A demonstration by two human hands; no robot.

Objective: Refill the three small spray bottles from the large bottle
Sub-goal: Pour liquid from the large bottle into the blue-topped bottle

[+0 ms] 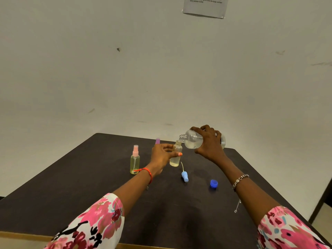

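My right hand (209, 144) grips the large clear bottle (192, 140), tipped on its side with its open neck over the mouth of a small uncapped yellowish bottle (175, 159). My left hand (162, 156) holds that small bottle upright on the dark table (89, 186). Its light blue spray top (184, 176) lies on the table just in front. A second small bottle with a pink spray top (135, 161) stands to the left. Behind my left hand, only the purple top of a third bottle (157, 141) shows.
A blue screw cap (213, 183) lies on the table to the right of the spray top. A white wall rises close behind the table, with a printed sheet (204, 6) taped high up. The table's right edge drops off near my right forearm.
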